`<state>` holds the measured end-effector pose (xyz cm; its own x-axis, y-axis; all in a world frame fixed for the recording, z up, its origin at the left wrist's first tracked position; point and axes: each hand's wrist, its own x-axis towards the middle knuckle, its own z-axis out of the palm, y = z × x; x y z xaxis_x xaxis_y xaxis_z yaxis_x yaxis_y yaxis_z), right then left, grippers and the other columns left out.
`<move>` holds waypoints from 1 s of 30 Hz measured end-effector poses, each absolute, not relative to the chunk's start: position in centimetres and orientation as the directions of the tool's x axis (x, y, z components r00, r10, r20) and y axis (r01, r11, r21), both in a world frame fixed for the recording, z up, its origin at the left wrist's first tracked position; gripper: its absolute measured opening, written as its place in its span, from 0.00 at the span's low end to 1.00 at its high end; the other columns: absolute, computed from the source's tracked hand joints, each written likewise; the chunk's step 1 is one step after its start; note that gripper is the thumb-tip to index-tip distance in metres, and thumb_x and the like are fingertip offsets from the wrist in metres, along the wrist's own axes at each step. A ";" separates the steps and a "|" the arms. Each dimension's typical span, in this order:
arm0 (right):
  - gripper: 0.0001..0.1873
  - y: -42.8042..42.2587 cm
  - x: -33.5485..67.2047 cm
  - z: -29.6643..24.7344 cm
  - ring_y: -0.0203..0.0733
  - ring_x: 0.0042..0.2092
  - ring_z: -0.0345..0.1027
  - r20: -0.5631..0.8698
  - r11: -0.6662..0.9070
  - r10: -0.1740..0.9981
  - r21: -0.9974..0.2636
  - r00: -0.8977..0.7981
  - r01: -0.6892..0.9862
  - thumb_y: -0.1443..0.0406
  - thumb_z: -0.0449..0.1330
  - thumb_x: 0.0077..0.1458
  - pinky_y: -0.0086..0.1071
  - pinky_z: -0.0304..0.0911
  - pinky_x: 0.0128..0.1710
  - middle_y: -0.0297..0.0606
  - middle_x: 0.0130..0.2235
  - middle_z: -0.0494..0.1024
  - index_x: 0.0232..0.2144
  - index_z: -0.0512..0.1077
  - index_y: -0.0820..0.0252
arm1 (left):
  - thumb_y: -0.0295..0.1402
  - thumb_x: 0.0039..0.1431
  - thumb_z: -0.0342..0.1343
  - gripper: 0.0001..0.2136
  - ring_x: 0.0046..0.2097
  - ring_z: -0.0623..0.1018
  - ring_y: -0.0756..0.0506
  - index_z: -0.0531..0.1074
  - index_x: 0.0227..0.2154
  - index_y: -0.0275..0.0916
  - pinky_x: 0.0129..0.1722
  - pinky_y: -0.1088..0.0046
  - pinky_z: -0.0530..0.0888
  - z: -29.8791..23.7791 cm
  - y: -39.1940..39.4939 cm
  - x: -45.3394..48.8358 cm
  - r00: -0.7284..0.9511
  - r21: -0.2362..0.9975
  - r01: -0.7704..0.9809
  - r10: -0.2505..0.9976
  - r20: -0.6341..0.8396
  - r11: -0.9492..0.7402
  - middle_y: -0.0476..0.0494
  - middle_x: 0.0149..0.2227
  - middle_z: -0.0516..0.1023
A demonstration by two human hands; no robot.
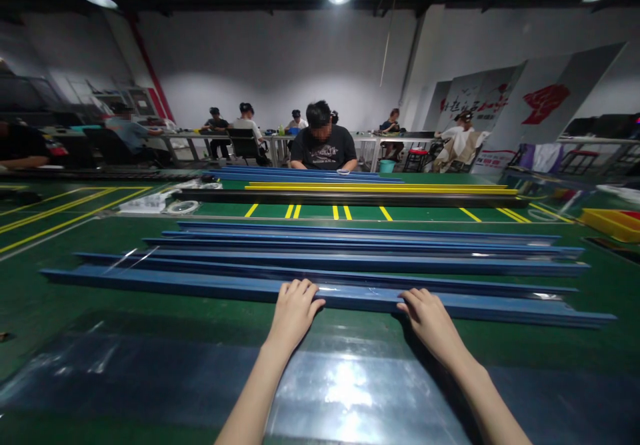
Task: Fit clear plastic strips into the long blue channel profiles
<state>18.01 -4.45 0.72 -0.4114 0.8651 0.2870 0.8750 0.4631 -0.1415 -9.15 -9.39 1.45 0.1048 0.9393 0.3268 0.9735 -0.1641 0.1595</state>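
A long blue channel [210,286] lies across the green tabletop in front of me, its open groove facing up. My left hand [296,308] is closed over its near wall, left of my body's middle, fingers bent over the top edge and thumb along the front. Farther right on the same channel, my right hand [427,315] grips the near wall in a similar way; the fingertips of both hands are partly hidden. Another blue channel [370,258] lies just behind it, with a third blue channel [350,234] beyond that one.
Clear plastic sheeting [350,392] covers the near tabletop. Farther back lie a black bar [350,198], yellow strips [380,188] and more blue strips [310,175]. A yellow tray [613,224] stands at right. A person [323,145] faces me across the table.
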 end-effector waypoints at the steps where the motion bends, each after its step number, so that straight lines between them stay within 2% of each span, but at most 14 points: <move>1: 0.12 -4.4 18.1 0.7 0.44 0.36 0.62 0.287 0.465 0.866 -0.158 -0.410 0.871 0.63 0.47 0.57 0.34 0.54 0.36 0.41 0.33 0.73 0.33 0.70 0.60 | 0.36 0.58 0.50 0.08 0.42 0.69 0.45 0.69 0.37 0.40 0.41 0.67 0.61 1.4 -9.4 -9.1 0.104 0.159 0.974 0.939 0.327 -0.163 0.46 0.39 0.73; 9: 0.14 -4.2 18.2 0.6 0.44 0.37 0.63 0.285 0.464 0.870 -0.194 -0.403 0.865 0.61 0.46 0.57 0.35 0.55 0.37 0.41 0.33 0.74 0.33 0.71 0.60 | 0.36 0.58 0.50 0.07 0.41 0.69 0.45 0.69 0.36 0.41 0.40 0.68 0.61 1.3 -9.3 -9.2 0.101 0.164 0.973 0.938 0.332 -0.163 0.46 0.38 0.72; 19: 0.13 -4.3 18.4 0.5 0.44 0.39 0.64 0.286 0.464 0.874 -0.242 -0.394 0.852 0.62 0.48 0.56 0.35 0.55 0.40 0.41 0.36 0.74 0.36 0.70 0.59 | 0.37 0.59 0.48 0.08 0.41 0.68 0.45 0.68 0.35 0.40 0.39 0.68 0.60 1.0 -9.2 -9.2 0.114 0.108 0.982 0.940 0.320 -0.156 0.46 0.37 0.72; 30: 0.12 -4.5 18.3 0.6 0.44 0.39 0.65 0.329 0.482 0.857 -0.241 -0.396 0.842 0.62 0.48 0.56 0.35 0.57 0.39 0.41 0.35 0.74 0.35 0.70 0.58 | 0.37 0.59 0.48 0.08 0.40 0.68 0.45 0.68 0.33 0.39 0.38 0.68 0.60 1.2 -9.3 -9.1 0.113 0.101 0.983 0.941 0.320 -0.152 0.46 0.36 0.72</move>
